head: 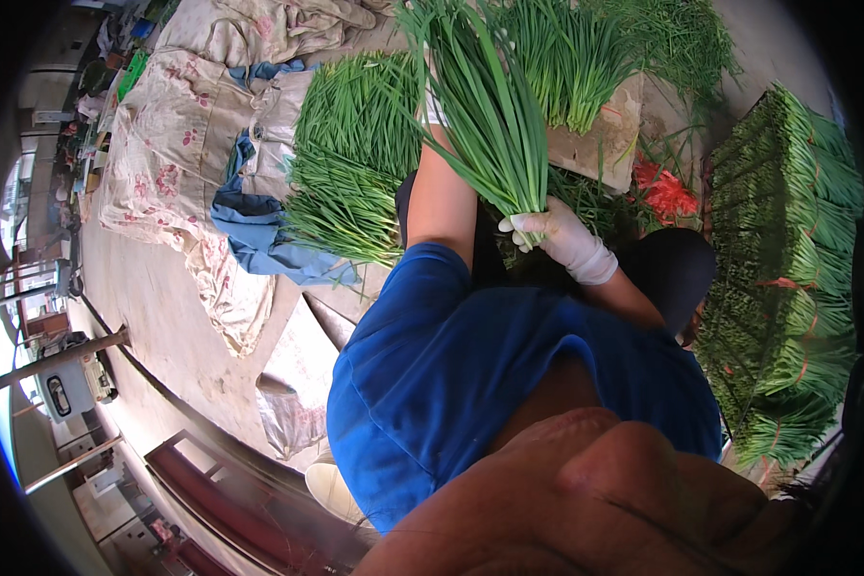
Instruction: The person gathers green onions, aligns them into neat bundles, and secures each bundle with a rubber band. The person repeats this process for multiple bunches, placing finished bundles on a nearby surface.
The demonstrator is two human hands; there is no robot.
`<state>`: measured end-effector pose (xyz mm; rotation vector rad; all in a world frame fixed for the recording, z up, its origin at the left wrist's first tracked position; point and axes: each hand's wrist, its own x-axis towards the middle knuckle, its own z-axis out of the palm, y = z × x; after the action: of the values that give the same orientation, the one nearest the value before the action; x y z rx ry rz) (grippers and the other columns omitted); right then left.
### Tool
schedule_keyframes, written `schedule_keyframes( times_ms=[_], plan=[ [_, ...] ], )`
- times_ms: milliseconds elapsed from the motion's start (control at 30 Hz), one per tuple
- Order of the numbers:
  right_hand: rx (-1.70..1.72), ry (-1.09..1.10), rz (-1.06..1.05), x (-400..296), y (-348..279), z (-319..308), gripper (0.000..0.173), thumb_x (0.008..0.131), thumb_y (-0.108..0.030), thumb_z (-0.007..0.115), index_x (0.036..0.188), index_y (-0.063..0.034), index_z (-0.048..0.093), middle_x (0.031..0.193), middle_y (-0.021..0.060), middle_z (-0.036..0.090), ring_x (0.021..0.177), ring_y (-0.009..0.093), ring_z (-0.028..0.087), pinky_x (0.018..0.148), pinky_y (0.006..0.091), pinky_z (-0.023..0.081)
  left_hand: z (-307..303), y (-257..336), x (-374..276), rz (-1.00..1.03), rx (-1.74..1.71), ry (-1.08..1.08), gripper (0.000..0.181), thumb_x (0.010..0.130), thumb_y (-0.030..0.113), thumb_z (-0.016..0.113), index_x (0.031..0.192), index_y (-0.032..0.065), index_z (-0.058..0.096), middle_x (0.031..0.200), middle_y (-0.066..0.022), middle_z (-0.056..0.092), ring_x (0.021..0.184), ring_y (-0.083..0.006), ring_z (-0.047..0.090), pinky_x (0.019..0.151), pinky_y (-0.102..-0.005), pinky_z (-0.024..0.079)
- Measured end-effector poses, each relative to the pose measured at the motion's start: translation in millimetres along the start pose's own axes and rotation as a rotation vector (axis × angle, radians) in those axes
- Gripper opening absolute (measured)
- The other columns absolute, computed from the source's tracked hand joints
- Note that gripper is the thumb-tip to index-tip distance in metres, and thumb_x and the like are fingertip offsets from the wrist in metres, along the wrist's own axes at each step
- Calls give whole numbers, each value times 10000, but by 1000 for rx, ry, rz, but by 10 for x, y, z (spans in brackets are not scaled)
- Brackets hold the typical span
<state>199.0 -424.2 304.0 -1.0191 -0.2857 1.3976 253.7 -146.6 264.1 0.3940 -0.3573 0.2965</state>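
My right hand [558, 234], in a pale thin glove, is closed around the stem ends of a loose bunch of garlic chives [497, 122]. The long green leaves fan up and away from that grip. My left arm reaches forward behind the leaves. Only a bit of the white glove of my left hand [432, 108] shows, and its fingers are hidden. Left of my arm lies a thick layer of chives [353, 158], stems towards me. Beyond the bunch, another pile of chives [569, 65] rests on a board [601, 140].
Tied bundles of chives [799, 288] are stacked on my right, with red bands. Red plastic strips [664, 191] lie near my right knee. Loose trimmings [677, 50] cover the far right floor. A floral cloth [165, 137] and a blue cloth [252, 223] spread at left.
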Motion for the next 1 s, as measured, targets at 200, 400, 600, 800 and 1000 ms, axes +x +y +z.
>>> schedule_keyframes(
  times_ms=[200,400,600,800,1000],
  plan=[
    [-26,272,-242,-202,-143,-501,282,774,-99,650,1027,-3,575,866,97,631,613,124,550,532,255,457,302,-594,-427,-95,168,855,554,935,460,278,1312,62,367,1275,-146,452,1130,-324,465,952,-457,391],
    [-41,443,-478,-248,-66,-731,303,786,-34,634,1072,-24,535,852,91,628,628,131,572,509,261,466,485,-1276,-1188,-508,125,550,529,875,281,447,1299,-17,336,1297,-196,428,1214,-335,410,1015,-468,335],
    [-832,923,-688,-7,366,-912,549,728,-170,694,1196,-7,457,921,182,647,841,326,636,729,360,503,1245,-1562,-1054,-391,797,261,676,739,112,669,1299,8,305,1116,-90,519,1018,-163,509,918,-321,405],
    [-1451,876,-684,8,536,-833,664,699,-213,681,1254,17,400,1037,194,582,808,337,601,660,399,494,1057,-1815,-1040,-189,814,456,501,714,22,687,1177,22,494,1069,-68,575,956,-162,553,880,-316,444],
    [-1465,588,-435,-348,325,-529,938,664,-269,740,1342,43,171,1132,252,514,880,368,585,710,415,491,1003,-1494,-1064,-407,533,314,464,694,54,674,1126,-26,527,1021,-154,621,929,-257,608,871,-388,476]
  ],
)
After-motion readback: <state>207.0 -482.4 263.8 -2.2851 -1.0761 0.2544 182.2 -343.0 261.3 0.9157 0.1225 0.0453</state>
